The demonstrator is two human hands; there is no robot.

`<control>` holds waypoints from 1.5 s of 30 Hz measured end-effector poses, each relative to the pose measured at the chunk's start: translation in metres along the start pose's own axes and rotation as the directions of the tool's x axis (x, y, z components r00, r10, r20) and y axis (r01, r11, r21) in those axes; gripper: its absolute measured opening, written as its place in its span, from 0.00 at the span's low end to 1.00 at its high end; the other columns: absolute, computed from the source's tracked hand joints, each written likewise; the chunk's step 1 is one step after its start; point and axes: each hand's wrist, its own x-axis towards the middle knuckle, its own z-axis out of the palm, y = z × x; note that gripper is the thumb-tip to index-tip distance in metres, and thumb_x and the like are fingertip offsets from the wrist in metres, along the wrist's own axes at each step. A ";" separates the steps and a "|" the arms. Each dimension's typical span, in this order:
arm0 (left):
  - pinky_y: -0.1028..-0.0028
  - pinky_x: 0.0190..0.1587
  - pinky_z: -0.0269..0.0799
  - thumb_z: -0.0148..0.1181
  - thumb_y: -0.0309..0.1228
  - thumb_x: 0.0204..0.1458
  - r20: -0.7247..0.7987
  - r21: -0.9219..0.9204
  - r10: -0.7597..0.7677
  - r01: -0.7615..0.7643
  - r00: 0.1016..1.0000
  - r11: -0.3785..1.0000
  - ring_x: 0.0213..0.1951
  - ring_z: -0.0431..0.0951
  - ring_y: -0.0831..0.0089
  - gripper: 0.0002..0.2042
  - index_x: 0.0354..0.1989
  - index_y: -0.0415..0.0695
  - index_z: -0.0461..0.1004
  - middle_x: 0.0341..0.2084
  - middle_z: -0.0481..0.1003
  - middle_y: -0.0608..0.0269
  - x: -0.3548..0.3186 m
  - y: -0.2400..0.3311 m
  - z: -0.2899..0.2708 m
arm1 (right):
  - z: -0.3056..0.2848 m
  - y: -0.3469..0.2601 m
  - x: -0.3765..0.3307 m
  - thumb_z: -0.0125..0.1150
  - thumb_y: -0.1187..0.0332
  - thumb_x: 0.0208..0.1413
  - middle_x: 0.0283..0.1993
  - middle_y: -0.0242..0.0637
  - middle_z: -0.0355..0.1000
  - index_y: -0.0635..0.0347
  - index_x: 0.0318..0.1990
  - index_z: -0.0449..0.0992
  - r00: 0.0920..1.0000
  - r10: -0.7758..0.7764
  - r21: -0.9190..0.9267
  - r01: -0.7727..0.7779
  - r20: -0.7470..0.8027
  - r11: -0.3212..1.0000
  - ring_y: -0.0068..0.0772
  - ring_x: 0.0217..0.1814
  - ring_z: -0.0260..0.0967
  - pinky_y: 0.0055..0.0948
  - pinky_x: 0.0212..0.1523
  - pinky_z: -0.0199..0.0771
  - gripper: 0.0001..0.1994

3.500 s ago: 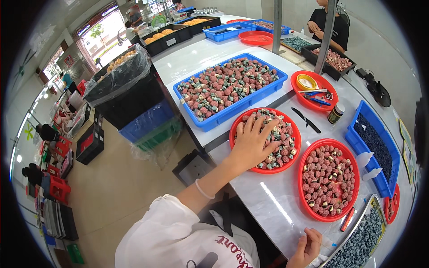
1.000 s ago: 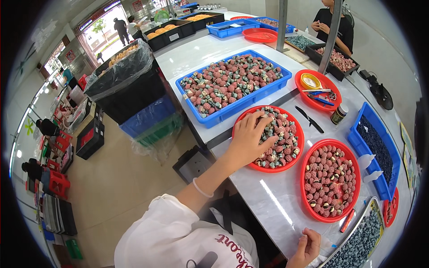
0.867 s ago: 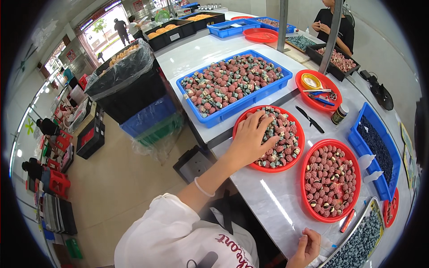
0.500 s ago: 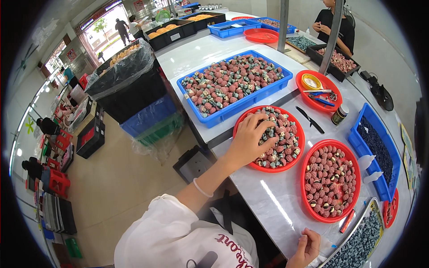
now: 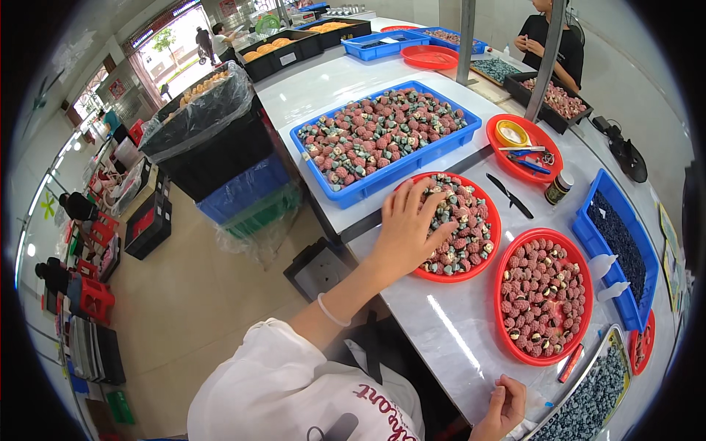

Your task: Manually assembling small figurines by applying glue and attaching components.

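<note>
My left hand [image 5: 409, 234], a white band round its wrist, rests with spread fingers on the left side of a round red tray [image 5: 457, 278]. The tray is heaped with pink, bumpy, raspberry-like pieces [image 5: 471, 229] mixed with small blue-green bits. Nearer and to the right, a second red tray [image 5: 503, 323] holds similar pink pieces [image 5: 548, 298], some with cream and dark parts. My right hand [image 5: 505, 408] stays low by the table's near edge, fingers curled and thumb against them. Whether it pinches something small cannot be made out.
A blue crate [image 5: 412, 163] of mixed pink pieces stands beyond the trays. Right of them lie a black knife [image 5: 510, 197], a jar [image 5: 560, 188], a red tray of tools [image 5: 548, 132], a blue bin [image 5: 581, 220] and a red marker [image 5: 571, 364]. A person [image 5: 566, 44] sits across the table.
My left hand has pulled back slightly to the left, and its fingers have straightened and spread from a curled pose over the pieces. My right hand looks unmoved.
</note>
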 end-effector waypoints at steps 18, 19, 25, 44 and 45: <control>0.51 0.58 0.49 0.52 0.49 0.53 0.062 0.133 -0.075 0.066 0.995 0.989 0.56 0.55 0.45 0.28 0.58 0.45 0.61 0.59 0.53 0.39 -0.012 0.008 0.011 | 0.000 0.005 0.000 0.55 0.75 0.55 0.37 0.37 0.72 0.69 0.39 0.74 1.000 -0.001 -0.012 0.001 0.000 1.000 0.28 0.38 0.68 0.25 0.43 0.68 0.07; 0.50 0.58 0.49 0.53 0.50 0.52 0.055 0.143 -0.092 0.083 0.994 0.986 0.56 0.55 0.44 0.29 0.58 0.45 0.61 0.59 0.52 0.38 -0.012 0.008 0.012 | 0.000 0.006 0.000 0.55 0.74 0.55 0.37 0.37 0.72 0.69 0.39 0.74 1.000 0.006 -0.005 -0.006 0.001 1.000 0.28 0.38 0.68 0.25 0.43 0.68 0.07; 0.49 0.58 0.48 0.53 0.48 0.52 0.101 0.160 -0.103 0.086 0.990 0.983 0.57 0.55 0.44 0.29 0.59 0.47 0.59 0.60 0.51 0.39 -0.012 0.008 0.011 | -0.001 0.007 -0.002 0.55 0.73 0.55 0.36 0.37 0.72 0.69 0.39 0.74 1.000 0.028 0.003 -0.028 -0.006 1.000 0.28 0.37 0.67 0.25 0.43 0.67 0.08; 0.40 0.57 0.41 0.49 0.49 0.54 0.120 0.126 -0.041 0.025 0.992 0.992 0.64 0.47 0.46 0.27 0.63 0.61 0.54 0.64 0.47 0.50 0.000 0.012 0.009 | 0.001 0.006 0.000 0.54 0.76 0.55 0.35 0.36 0.72 0.69 0.38 0.74 1.000 0.024 0.029 -0.024 0.002 0.999 0.27 0.37 0.67 0.24 0.42 0.68 0.06; 0.41 0.57 0.42 0.49 0.49 0.54 0.129 0.126 -0.036 0.020 0.991 0.992 0.64 0.48 0.47 0.27 0.62 0.62 0.56 0.64 0.48 0.52 0.000 0.011 0.010 | 0.001 0.005 0.000 0.55 0.76 0.55 0.35 0.36 0.72 0.69 0.38 0.75 1.000 0.023 0.026 -0.023 -0.009 0.999 0.27 0.37 0.67 0.25 0.42 0.68 0.06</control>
